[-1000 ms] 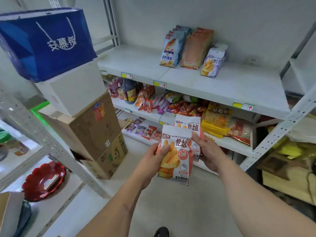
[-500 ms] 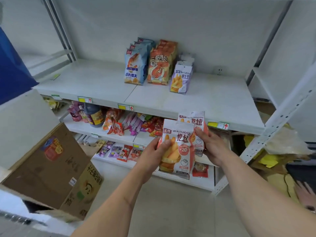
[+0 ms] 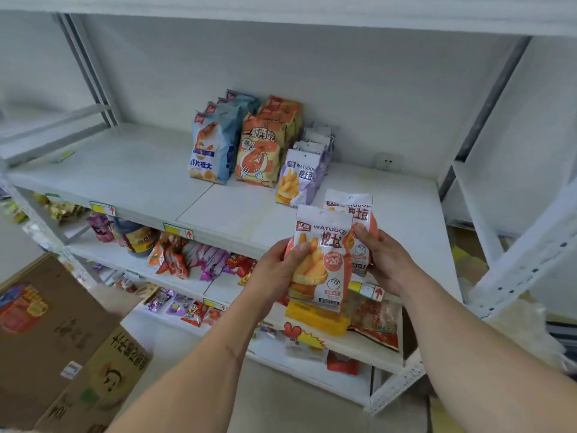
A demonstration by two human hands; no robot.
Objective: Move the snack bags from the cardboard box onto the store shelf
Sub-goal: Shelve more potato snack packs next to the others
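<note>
My left hand (image 3: 278,270) grips an orange-and-white snack bag (image 3: 324,260) with fries printed on it. Behind it my right hand (image 3: 387,260) holds a second bag of the same kind (image 3: 351,207), its top sticking up. Both bags hover at the front edge of the white store shelf (image 3: 237,210). On that shelf stand rows of blue bags (image 3: 215,145), orange bags (image 3: 265,145) and purple fries bags (image 3: 303,176). Stacked cardboard boxes (image 3: 56,348) stand at the lower left.
Lower shelves hold a dark bottle (image 3: 137,239), red and purple snack packs (image 3: 187,254) and yellow packs (image 3: 315,317). A white perforated upright (image 3: 512,270) rises at the right. The top shelf is bare to the left and right of the bags.
The view has swung right and up from the boxes to the shelf. Both hands have carried the two bags up toward the top shelf's front edge.
</note>
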